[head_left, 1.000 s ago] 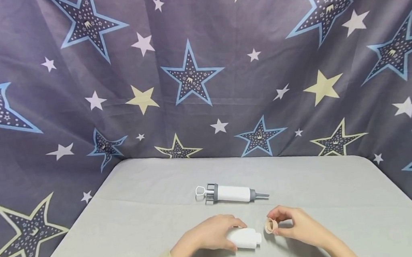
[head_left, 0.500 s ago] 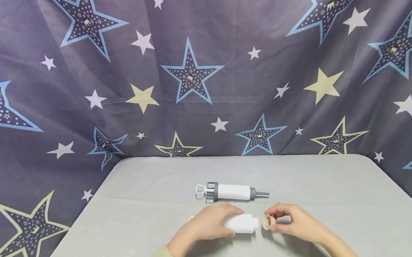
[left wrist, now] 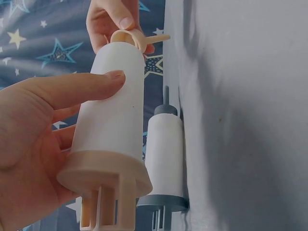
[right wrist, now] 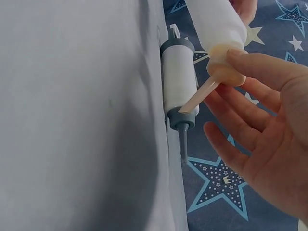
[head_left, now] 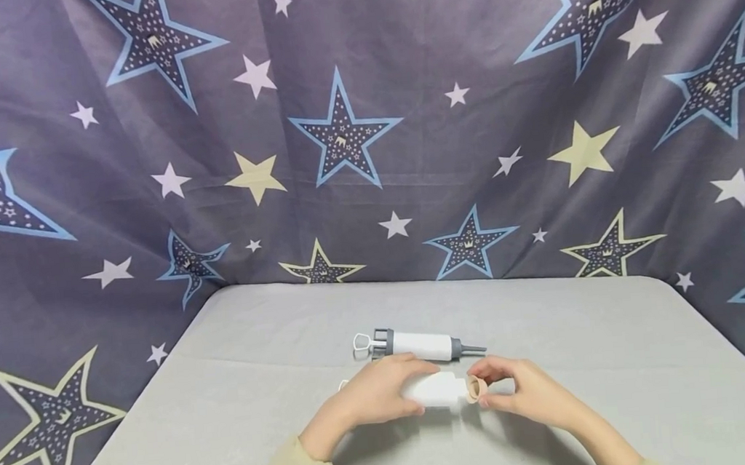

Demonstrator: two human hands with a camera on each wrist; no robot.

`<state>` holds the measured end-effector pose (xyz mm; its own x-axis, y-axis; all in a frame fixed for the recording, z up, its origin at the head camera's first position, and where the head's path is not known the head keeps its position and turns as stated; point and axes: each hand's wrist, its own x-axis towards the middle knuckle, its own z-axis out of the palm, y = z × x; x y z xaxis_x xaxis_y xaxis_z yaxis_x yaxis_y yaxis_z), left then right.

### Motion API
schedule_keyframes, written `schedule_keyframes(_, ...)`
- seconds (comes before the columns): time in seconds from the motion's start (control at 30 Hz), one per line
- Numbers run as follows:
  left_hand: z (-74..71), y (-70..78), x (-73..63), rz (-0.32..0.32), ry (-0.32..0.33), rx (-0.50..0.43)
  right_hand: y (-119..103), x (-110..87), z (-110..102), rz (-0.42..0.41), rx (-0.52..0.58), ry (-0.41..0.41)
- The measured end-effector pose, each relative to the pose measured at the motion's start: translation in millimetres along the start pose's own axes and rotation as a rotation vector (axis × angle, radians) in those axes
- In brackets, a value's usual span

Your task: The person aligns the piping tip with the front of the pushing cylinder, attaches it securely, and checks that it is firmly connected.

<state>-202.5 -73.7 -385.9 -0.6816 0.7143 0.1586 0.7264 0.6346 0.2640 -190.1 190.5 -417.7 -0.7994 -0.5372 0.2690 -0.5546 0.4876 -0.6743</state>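
My left hand (head_left: 381, 392) grips a large white syringe barrel (head_left: 429, 391) above the table, thumb on one side. The barrel has a beige flanged end (left wrist: 106, 168) in the left wrist view. My right hand (head_left: 529, 392) pinches a beige nozzle cap (head_left: 476, 388) between thumb and fingers at the barrel's neck. From the cap a thin spout (right wrist: 199, 96) sticks out sideways, off the barrel's line. The cap looks tilted; whether it touches the neck I cannot tell.
A second syringe (head_left: 423, 346), white with grey ends, lies on the grey-covered table (head_left: 262, 416) just beyond my hands. Its grey tip points right and its white pull ring (head_left: 362, 345) left. A dark star-patterned curtain (head_left: 405, 149) hangs behind and at the sides.
Both hands have moved farther from me, toward the grey-ended syringe. The cap has moved left from a gap beside the barrel to its neck. Both grips stay as they were.
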Motion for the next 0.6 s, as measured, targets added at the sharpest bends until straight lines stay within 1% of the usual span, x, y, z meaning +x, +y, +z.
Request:
schedule_keyframes(0.3, -4.1, 2.3, 3.8, 0.001, 0.006, 0.033, -5.3, 4.7, -0.3, 0.001, 0.006, 0.006)
schedule_keyframes(0.6, -7.0, 7.5, 4.8, 0.001, 0.011, 0.038, -6.7, 5.9, 0.1, -0.013, 0.014, 0.026)
